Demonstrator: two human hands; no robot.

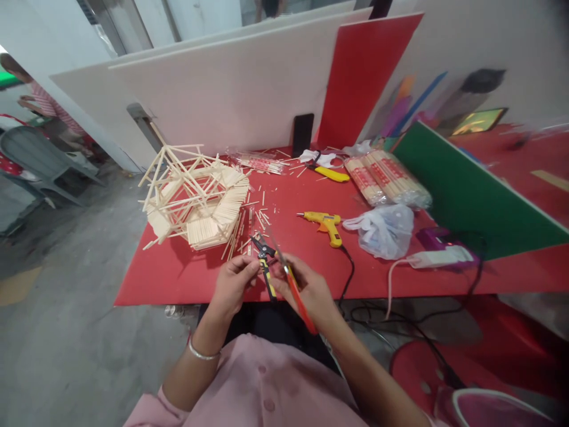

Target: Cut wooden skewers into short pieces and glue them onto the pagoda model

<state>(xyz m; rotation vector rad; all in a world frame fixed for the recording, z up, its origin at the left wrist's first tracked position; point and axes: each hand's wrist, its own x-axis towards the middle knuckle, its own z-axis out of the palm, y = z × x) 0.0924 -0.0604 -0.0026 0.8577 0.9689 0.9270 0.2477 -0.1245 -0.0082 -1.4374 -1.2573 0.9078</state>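
My left hand [235, 281] is closed in a pinch near the table's front edge. Whatever its fingertips hold is too small to make out. In my closed right hand [311, 290] is an orange-handled tool [299, 299] with a long grey blade, tilted up and to the left. Between my hands are pliers [265, 270] with yellow-and-black handles, their jaws pointing away from me. Just beyond, cut wooden sticks [262, 216] lie scattered. To the left stands a model built of wooden sticks [207, 228], with a raised open frame and slatted panels around it.
On the red table [293, 279] are a yellow glue gun [326, 224], a plastic bag [384, 231], packs of sticks [386, 178], and yellow-handled pliers [331, 172]. A power strip [444, 257] and cables lie right. Leaning boards [231, 89] and a phone [303, 135] stand behind. Another person [48, 107] is far left.
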